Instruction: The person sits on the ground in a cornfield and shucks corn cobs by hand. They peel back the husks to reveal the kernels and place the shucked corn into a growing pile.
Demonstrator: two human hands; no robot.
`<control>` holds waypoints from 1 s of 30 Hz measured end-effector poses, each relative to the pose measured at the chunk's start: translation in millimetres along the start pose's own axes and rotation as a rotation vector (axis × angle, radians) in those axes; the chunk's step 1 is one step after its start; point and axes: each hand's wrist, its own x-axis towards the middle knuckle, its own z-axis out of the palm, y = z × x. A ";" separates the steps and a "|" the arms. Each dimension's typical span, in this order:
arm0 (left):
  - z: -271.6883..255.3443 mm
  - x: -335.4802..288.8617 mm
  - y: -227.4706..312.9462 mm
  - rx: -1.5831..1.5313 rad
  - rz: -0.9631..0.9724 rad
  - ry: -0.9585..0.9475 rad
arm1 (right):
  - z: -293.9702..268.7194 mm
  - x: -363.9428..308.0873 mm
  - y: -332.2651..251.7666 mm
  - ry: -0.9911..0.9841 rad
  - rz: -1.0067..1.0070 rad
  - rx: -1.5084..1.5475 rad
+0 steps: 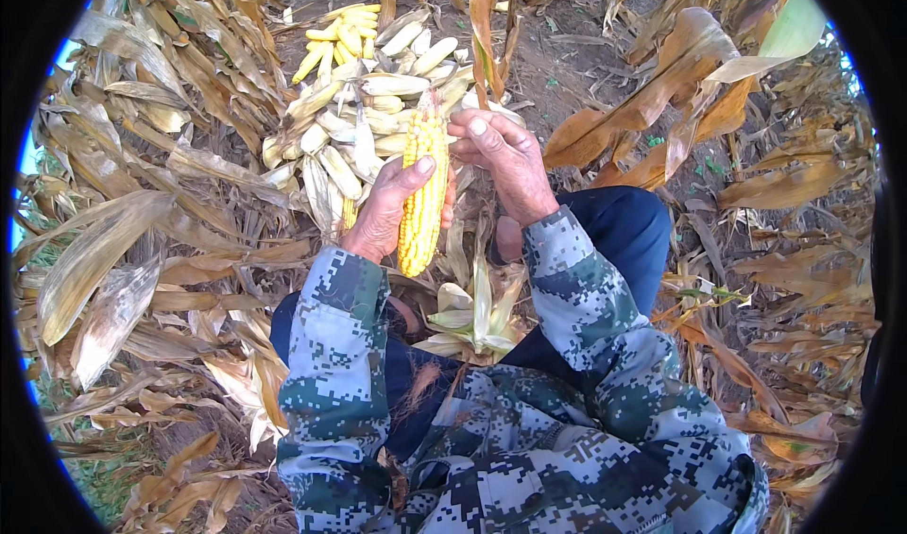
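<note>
My left hand [386,207] is wrapped round a husked ear of corn [424,189], its thumb lying across the yellow kernels. The cob stands nearly upright in the picture, with its tip toward me. Beside its upper end is my right hand [506,152], thumb and fingers pinched together; what they hold, if anything, is too small to make out. Behind the cob lies a heap of corn ears in pale husks [378,109]. Beyond that heap, at the far left, several bare yellow ears [345,36] are piled. Peeled-back husks [474,317] lie between my legs.
Dry corn stalks and leaves [179,100] crowd the left side. On the right, large brown leaves [661,100] hang close to my right arm. Bare brown soil [557,71] shows behind the heap. My bent knee [628,232] rises beside my right forearm.
</note>
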 end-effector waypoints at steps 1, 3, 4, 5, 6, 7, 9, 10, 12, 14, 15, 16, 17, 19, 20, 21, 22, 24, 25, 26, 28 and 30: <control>1.6 0.3 1.1 -0.031 -0.013 -0.014 | 3.6 5.7 -4.0 -0.014 -0.039 0.010; 2.8 1.1 0.5 -0.026 -0.044 -0.006 | 4.3 17.1 -3.8 -0.017 -0.040 0.029; 3.0 1.4 0.3 -0.023 -0.059 0.000 | 4.3 19.6 -3.9 -0.027 -0.044 0.007; 1.7 0.6 -1.1 0.005 -0.069 0.015 | 6.9 21.4 -4.7 -0.040 -0.046 -0.016; 0.1 0.1 -3.0 0.034 -0.078 0.032 | 9.3 22.3 -5.6 -0.054 -0.046 -0.038; -1.4 -0.6 -4.1 0.063 -0.088 0.048 | 11.8 22.5 -6.8 -0.037 -0.042 -0.029; 0.7 1.0 -4.0 0.110 -0.098 0.051 | 6.5 22.0 -7.7 -0.014 -0.005 0.012; 2.0 1.7 -3.5 0.133 -0.103 0.052 | 3.5 22.0 -7.8 -0.002 0.014 0.033; 6.1 2.3 -1.9 0.178 -0.135 0.088 | -0.1 22.8 -9.2 0.035 0.025 0.001; 7.3 2.6 -1.4 0.202 -0.154 0.099 | -4.4 24.0 -11.0 0.044 0.036 -0.040; 7.1 2.4 -0.7 0.204 -0.156 0.093 | -4.0 22.5 -12.0 0.064 0.032 -0.042; 7.2 2.1 -0.2 0.205 -0.158 0.086 | -4.9 22.4 -9.8 0.073 0.027 -0.025; 7.1 1.9 0.3 0.200 -0.161 0.082 | -5.4 22.7 -6.0 0.082 0.022 -0.006; 7.6 0.8 1.4 0.188 -0.167 0.073 | -7.2 22.8 -0.8 0.084 0.000 0.016; 8.8 0.8 1.5 0.172 -0.155 0.069 | -7.5 21.2 0.1 0.081 -0.017 0.018; 10.7 0.7 1.8 0.156 -0.143 0.066 | -7.7 20.2 1.1 0.077 -0.034 0.019; 12.4 0.9 1.6 0.140 -0.130 0.062 | -8.2 19.8 2.9 0.089 -0.028 0.046; 15.7 1.5 1.2 0.074 -0.114 0.076 | -6.8 19.5 4.7 0.109 -0.019 0.099; 16.5 1.8 1.1 0.042 -0.106 0.083 | -6.1 18.1 5.3 0.117 0.009 0.191; 15.3 1.4 1.2 -0.005 -0.085 0.082 | -3.1 15.7 4.5 0.121 0.037 0.285; 10.2 2.2 0.3 -0.099 -0.042 0.079 | -1.1 14.5 4.8 0.094 0.082 0.450; 3.9 6.4 -3.0 -0.170 -0.039 0.076 | -4.0 13.9 10.0 0.032 0.117 0.592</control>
